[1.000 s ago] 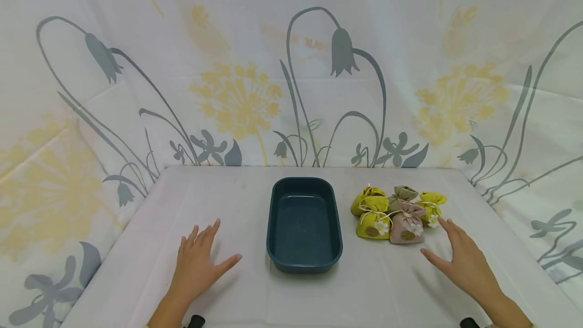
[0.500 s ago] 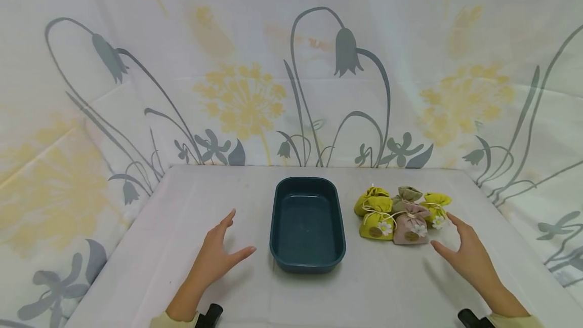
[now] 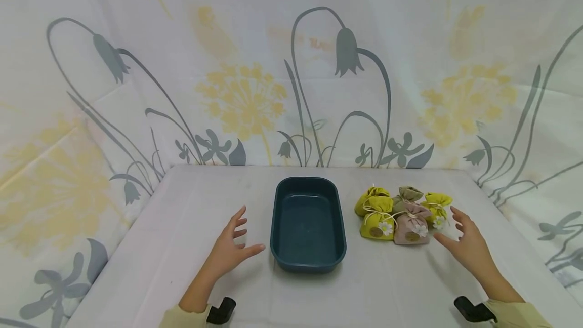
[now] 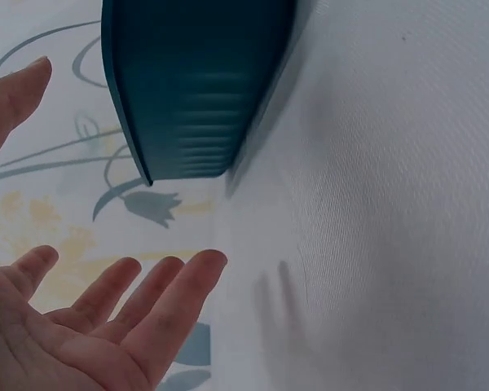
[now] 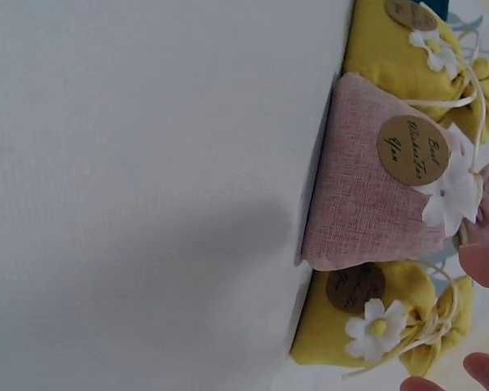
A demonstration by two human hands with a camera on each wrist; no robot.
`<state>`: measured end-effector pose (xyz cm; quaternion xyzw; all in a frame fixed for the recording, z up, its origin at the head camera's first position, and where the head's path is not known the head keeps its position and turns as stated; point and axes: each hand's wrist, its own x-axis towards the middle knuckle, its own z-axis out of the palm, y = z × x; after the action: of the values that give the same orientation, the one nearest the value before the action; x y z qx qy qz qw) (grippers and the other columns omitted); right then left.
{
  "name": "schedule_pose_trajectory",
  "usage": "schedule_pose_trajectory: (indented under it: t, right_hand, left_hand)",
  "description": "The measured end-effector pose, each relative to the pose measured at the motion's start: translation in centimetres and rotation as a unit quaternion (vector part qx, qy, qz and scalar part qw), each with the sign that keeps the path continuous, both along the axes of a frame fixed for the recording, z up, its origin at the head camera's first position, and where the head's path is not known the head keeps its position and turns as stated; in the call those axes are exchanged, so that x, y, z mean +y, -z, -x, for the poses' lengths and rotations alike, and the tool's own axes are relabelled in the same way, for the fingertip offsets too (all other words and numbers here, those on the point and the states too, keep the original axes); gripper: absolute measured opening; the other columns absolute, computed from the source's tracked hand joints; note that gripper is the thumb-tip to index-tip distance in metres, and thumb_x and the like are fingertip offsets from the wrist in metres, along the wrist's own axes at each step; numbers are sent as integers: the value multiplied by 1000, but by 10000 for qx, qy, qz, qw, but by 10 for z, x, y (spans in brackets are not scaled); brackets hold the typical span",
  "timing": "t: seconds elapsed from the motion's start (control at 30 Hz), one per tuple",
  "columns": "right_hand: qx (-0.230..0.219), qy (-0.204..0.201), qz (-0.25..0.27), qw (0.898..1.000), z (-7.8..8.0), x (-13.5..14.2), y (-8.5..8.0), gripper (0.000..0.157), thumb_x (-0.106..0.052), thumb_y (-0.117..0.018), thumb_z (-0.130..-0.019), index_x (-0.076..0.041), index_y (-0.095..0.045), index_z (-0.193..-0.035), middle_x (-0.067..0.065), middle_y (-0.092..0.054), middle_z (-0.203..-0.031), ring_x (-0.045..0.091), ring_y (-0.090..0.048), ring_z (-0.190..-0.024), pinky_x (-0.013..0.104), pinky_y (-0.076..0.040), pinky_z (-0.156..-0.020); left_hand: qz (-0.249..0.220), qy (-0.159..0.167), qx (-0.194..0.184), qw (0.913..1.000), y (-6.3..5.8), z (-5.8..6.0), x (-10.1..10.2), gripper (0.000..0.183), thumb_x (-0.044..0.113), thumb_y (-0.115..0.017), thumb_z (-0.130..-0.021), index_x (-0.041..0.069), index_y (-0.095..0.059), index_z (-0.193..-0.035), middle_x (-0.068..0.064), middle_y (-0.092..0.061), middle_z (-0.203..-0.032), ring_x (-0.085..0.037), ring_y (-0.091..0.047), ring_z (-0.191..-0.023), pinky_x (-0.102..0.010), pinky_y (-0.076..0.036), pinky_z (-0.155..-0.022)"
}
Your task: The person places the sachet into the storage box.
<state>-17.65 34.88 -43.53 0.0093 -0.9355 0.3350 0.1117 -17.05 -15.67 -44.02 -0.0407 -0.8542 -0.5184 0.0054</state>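
Note:
A dark teal rectangular tub (image 3: 307, 265) stands on the white-covered table. Just left of it, my left hand (image 3: 229, 251) hovers with fingers spread and holds nothing; the left wrist view shows that open palm below the tub's ribbed side (image 4: 208, 122). Small drawstring pouches sit clustered right of the tub: a pink one (image 3: 405, 228) in front, yellow ones (image 3: 371, 229) beside it, an olive one (image 3: 408, 194) behind. By the rightmost yellow pouch (image 3: 435, 204), my right hand (image 3: 469, 248) is held with fingers apart and nothing in it. Its fingertips (image 5: 485, 265) show near the pink pouch's neck.
The white tabletop (image 3: 205, 186) ends at the back against a hanging cloth (image 3: 255, 24) printed with grey and yellow flowers. The pouches bear white fabric flowers, round brown labels and pale cords. Each wrist carries a black camera mount (image 3: 221, 311).
My left hand has moved right, closer to the tub. My right hand stays by the pouches, its fingers slightly more bent. The head view has shifted a little; tub and pouches stay put.

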Motion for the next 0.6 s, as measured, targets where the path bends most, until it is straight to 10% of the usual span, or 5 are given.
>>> schedule_pose_trajectory:
  t: [0.6]
  right_hand:
    - [-810,-46,837,9932,23,14,-6,88,-25,-63,-90,0,-1,-147,43,-16,-136,61,-25,-118,69,-35,-85]
  left_hand:
    - [-709,234,-478,9961,6,12,22,84,28,-79,-75,14,-33,-144,-17,-47,-132,-37,-49,-116,-44,-55,-76]
